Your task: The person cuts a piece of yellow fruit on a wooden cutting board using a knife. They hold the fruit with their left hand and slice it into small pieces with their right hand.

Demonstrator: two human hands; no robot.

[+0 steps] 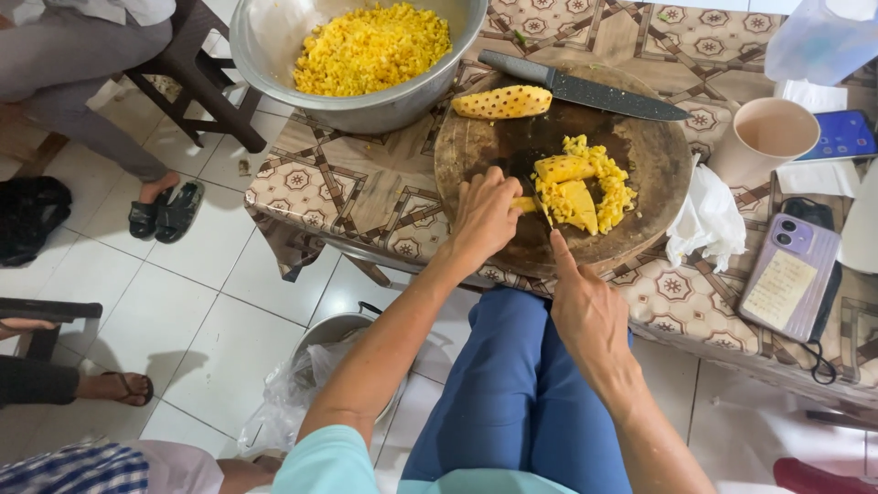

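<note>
Left hand (pixel 483 215) pins pineapple strip (pixel 525 204) on board (pixel 485 137); right hand (pixel 585 306) grips small knife (pixel 541 209). Best: curl fingertips, cut straight down.

The person wears a pale turquoise short-sleeved top, blue trousers, and bare forearms.

At the table's right edge: 1 blue-lit phone screen (pixel 843 134); 1 pale label behind a purple phone's case (pixel 779 289).
</note>
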